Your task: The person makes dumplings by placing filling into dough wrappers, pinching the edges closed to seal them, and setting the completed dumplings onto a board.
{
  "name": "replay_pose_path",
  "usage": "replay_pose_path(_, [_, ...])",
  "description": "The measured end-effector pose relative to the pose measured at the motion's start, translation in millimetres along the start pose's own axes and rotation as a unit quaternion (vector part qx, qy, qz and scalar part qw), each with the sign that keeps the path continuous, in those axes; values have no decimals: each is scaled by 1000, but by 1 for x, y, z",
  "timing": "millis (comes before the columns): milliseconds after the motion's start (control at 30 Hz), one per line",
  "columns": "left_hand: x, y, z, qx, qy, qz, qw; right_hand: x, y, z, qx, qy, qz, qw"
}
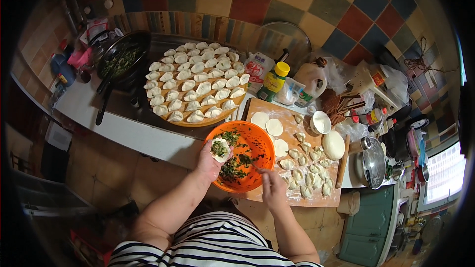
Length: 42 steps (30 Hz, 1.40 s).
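Over the left rim of an orange plastic bowl point(264, 139), my left hand point(208, 161) cups a dough wrapper point(220, 151) with chopped green filling on it. My right hand point(274, 189) grips a thin utensil at the bowl's right side; its far end lies in the green filling point(233, 168). Flat dough rounds point(274, 127), a ball of dough point(333, 145) and many small dough pieces point(314, 180) lie on a floured wooden board point(259, 107). Behind the bowl, a round tray point(174, 121) holds rows of folded dumplings point(203, 88).
A dark wok point(124, 57) with greens stands at the left. A yellow-capped jar point(274, 79) and a small white bowl point(320, 122) are beyond the board. A rolling pin point(343, 161) lies at its right edge, beside a metal bowl point(372, 163).
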State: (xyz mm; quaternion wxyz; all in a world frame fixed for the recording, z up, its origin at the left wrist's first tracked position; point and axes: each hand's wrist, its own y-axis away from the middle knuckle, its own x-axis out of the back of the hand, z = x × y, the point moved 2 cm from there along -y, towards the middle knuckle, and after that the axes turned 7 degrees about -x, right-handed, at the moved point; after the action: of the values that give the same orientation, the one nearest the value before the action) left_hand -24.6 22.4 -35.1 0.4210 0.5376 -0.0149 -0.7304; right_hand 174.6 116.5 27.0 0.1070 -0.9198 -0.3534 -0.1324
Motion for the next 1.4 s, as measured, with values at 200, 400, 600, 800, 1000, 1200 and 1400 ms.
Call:
replay_pose_path(200, [-13,12,5,5,26,-14,1000,-10,11,-2,238,469,-181,831])
replay_pose_path(400, [-27,26,4,33,33,-39,998,-7,9,-24,212,438,-242,839])
replay_pose_path(600, [-31,33,-8,62,1,-62,996,-5,-24,-32,220,299,-82,925])
replay_pose_path(800, [-41,47,-10,93,-37,-69,993,-21,-56,-56,283,276,-72,916])
replay_pose_path(1000, [-32,47,-12,104,-28,-91,990,-26,-56,-53,337,283,-125,889])
replay_pose_path(1200, [-20,40,5,59,-10,-78,995,-19,-58,-47,314,283,-83,903])
replay_pose_path(1400, [-21,40,16,46,8,-72,996,-23,-53,-27,227,365,-122,895])
